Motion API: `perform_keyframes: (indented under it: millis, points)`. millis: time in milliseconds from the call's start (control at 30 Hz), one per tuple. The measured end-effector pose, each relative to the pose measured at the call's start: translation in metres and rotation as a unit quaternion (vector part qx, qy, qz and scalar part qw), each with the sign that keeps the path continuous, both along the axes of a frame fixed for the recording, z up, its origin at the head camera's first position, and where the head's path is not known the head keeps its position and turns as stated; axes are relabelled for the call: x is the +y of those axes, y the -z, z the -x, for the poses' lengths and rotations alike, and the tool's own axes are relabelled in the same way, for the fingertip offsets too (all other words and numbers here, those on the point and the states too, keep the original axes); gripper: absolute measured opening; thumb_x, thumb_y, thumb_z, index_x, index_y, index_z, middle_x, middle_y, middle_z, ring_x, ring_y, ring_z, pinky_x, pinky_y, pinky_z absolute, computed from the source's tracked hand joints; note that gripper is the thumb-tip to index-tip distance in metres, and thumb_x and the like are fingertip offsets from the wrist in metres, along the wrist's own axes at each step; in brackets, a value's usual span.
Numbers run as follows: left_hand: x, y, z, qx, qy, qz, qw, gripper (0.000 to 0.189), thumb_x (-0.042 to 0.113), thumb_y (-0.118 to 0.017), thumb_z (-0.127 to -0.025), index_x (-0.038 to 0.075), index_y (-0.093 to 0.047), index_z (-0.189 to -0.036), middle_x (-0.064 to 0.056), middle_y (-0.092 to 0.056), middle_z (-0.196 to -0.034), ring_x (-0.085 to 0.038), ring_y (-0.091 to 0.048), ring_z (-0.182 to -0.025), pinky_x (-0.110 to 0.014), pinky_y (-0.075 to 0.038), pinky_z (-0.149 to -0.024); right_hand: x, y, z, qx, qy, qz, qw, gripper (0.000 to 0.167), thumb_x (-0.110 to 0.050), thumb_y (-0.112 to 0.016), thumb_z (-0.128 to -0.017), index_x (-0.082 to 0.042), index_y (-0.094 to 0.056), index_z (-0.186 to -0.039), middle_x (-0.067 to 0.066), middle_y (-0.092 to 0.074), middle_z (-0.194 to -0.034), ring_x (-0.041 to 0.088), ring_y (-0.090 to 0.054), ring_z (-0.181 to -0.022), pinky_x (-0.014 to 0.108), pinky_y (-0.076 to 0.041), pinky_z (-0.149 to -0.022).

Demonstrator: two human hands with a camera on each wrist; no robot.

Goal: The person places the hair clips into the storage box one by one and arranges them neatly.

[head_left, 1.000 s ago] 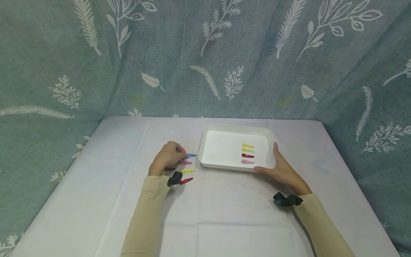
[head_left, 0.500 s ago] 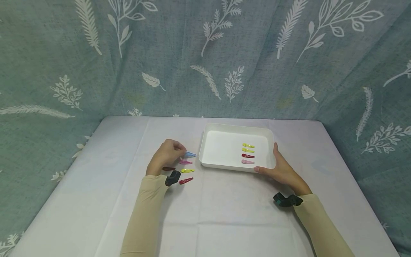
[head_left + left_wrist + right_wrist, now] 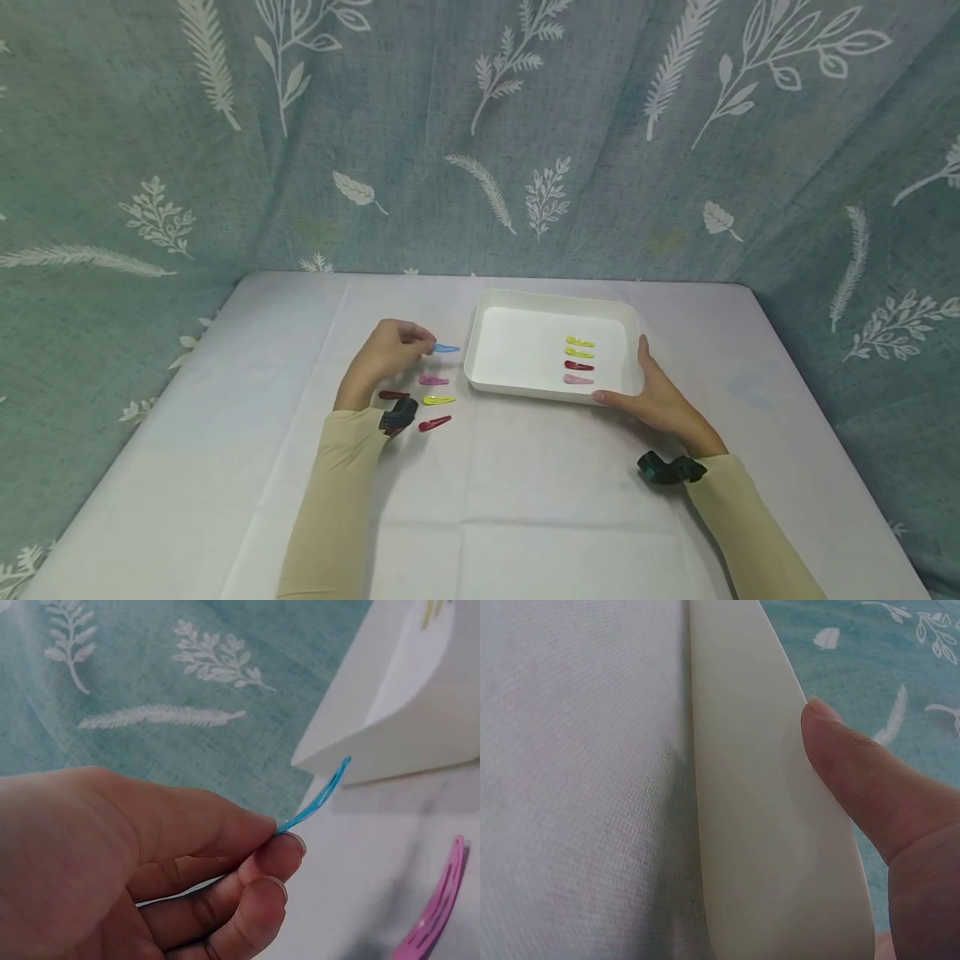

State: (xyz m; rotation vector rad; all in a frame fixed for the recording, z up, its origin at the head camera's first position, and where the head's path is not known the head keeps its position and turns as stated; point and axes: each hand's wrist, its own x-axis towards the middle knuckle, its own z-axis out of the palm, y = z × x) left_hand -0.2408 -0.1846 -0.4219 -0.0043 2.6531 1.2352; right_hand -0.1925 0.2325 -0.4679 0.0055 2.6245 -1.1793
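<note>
blue clip (image 3: 322, 799) has moved away from pink clip (image 3: 432, 380), pinched in left fingers (image 3: 276, 856).

10 snap hair clips (image 3: 580, 353), one part-hidden: 3 yellow, 2 pink, 3 red, 1 dark brownish, 1 blue. 1 white tray (image 3: 517, 346), 2 hands (image 3: 386, 354), 2 wrist cameras (image 3: 671, 468).

Head camera looks down; wrist views (both close) share the tray (image 3: 525, 350).
</note>
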Motion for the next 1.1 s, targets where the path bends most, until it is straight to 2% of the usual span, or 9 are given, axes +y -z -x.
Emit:
perform_keyframes:
  millis: [233, 400, 667, 933, 1100]
  points:
    - [0.001, -0.006, 0.001, 0.013, 0.0, -0.043, 0.999, 0.026, 0.024, -0.066, -0.101, 0.006, -0.074, -0.117, -0.014, -0.076, -0.112, -0.024, -0.065, -0.097, -0.033, -0.048, -0.087, 0.0, -0.002, -0.001, -0.003, 0.003, 0.003, 1.0, 0.146, -0.062, -0.083, -0.079, -0.009, 0.026, -0.16, 0.025, 0.004, -0.173, 0.046, -0.005, -0.16, 0.066, -0.016, -0.125]
    - [0.004, -0.013, -0.002, 0.026, 0.002, -0.06, 0.9978, 0.028, 0.026, -0.065, -0.101, 0.006, -0.074, -0.119, -0.013, -0.076, -0.112, -0.026, -0.065, -0.1, -0.034, -0.047, -0.088, 0.0, -0.002, -0.001, -0.003, 0.006, 0.003, 1.0, 0.146, -0.063, -0.082, -0.078, -0.009, 0.025, -0.16, 0.024, 0.005, -0.173, 0.045, -0.005, -0.161, 0.066, -0.015, -0.125]
    - [0.014, -0.017, -0.003, 0.047, -0.017, -0.101, 0.9936, 0.024, 0.024, -0.067, -0.101, 0.008, -0.075, -0.117, -0.012, -0.075, -0.111, -0.029, -0.066, -0.099, -0.036, -0.045, -0.089, 0.002, 0.003, 0.0, -0.001, 0.004, 0.005, 1.0, 0.145, -0.066, -0.081, -0.078, -0.01, 0.024, -0.161, 0.021, 0.007, -0.174, 0.043, -0.003, -0.161, 0.066, -0.014, -0.126]
    - [0.031, -0.032, 0.007, 0.05, -0.027, -0.13, 0.9899, 0.024, 0.026, -0.065, -0.102, 0.013, -0.075, -0.118, -0.009, -0.076, -0.112, -0.03, -0.064, -0.103, -0.033, -0.044, -0.079, 0.003, 0.003, 0.001, 0.002, 0.008, 0.009, 0.9999, 0.147, -0.065, -0.082, -0.077, -0.009, 0.024, -0.161, 0.022, 0.005, -0.174, 0.044, -0.004, -0.161, 0.066, -0.014, -0.126]
    - [0.043, -0.041, 0.014, 0.04, -0.016, -0.131, 0.9905, 0.025, 0.029, -0.065, -0.102, 0.014, -0.075, -0.119, -0.007, -0.075, -0.113, -0.026, -0.063, -0.104, -0.033, -0.045, -0.083, 0.002, 0.004, 0.002, 0.002, 0.007, 0.014, 0.9999, 0.147, -0.064, -0.083, -0.077, -0.009, 0.024, -0.161, 0.023, 0.005, -0.174, 0.044, -0.004, -0.161, 0.066, -0.014, -0.126]
